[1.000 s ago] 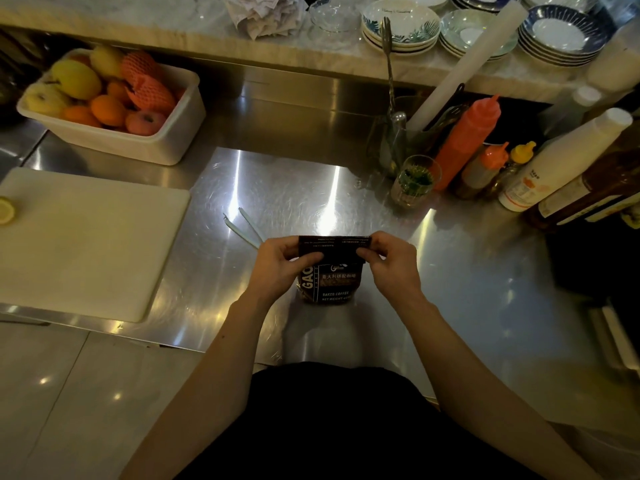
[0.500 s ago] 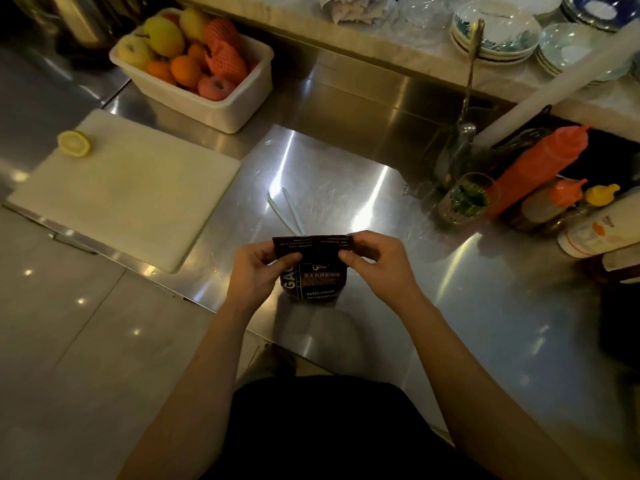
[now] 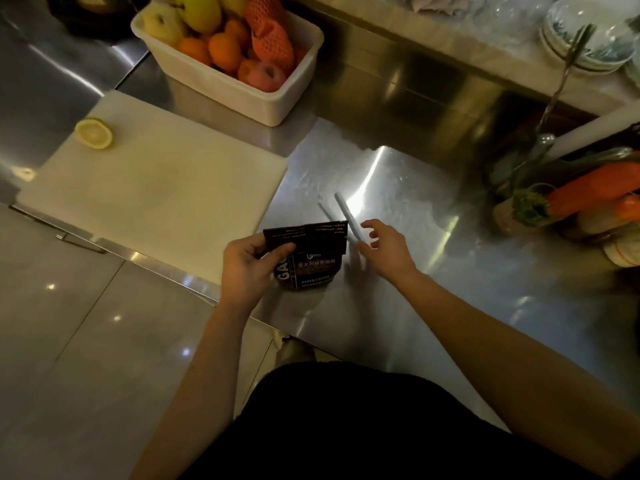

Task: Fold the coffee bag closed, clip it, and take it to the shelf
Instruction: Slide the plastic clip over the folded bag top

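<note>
I see one steel counter (image 3: 398,299) over pale floor tiles, carrying one cutting board (image 3: 156,188) and one fruit tub (image 3: 277,105). My left hand (image 3: 249,265) pinches the one coffee bag (image 3: 310,258); right hand (image 3: 384,249), fingers spread, touches the one clip (image 3: 346,213).

I stand in a commercial kitchen: steel counter (image 3: 398,209), white cutting board (image 3: 162,188), fruit tub (image 3: 263,98), squeeze bottles (image 3: 588,188), stacked plates (image 3: 588,46) on the ledge

Coffee bag (image 3: 313,263): "GA…" up the side, "BAKED COFFEE" on front; other print unreadable.
</note>
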Available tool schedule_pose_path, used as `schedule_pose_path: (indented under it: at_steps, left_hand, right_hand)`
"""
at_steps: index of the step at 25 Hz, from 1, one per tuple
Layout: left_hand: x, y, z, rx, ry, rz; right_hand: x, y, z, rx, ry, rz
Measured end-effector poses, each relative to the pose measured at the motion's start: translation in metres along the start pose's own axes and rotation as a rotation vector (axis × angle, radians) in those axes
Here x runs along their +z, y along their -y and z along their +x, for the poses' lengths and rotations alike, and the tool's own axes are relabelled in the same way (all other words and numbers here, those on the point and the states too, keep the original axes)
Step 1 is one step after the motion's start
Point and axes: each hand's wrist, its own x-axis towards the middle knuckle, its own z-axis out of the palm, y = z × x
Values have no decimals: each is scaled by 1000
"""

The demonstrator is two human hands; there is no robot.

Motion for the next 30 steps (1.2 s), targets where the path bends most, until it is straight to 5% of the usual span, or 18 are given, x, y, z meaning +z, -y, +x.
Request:
schedule_pose_path:
  at_steps: [7,14,23,30]
  left_hand:
    - [-23,10,23,-33,22,-22]
    - [-19,15,36,-30,35,-11]
    - [18,12,41,-10,82,-47]
    - [81,7,26,15,132,-5]
  right_hand:
    - [26,13,28,58,39,-370]
    - [31,3,26,95,-21,-430]
    - [-7,-17,5,163,-236,201]
    - [-92,-48,-42,-49,-283,438]
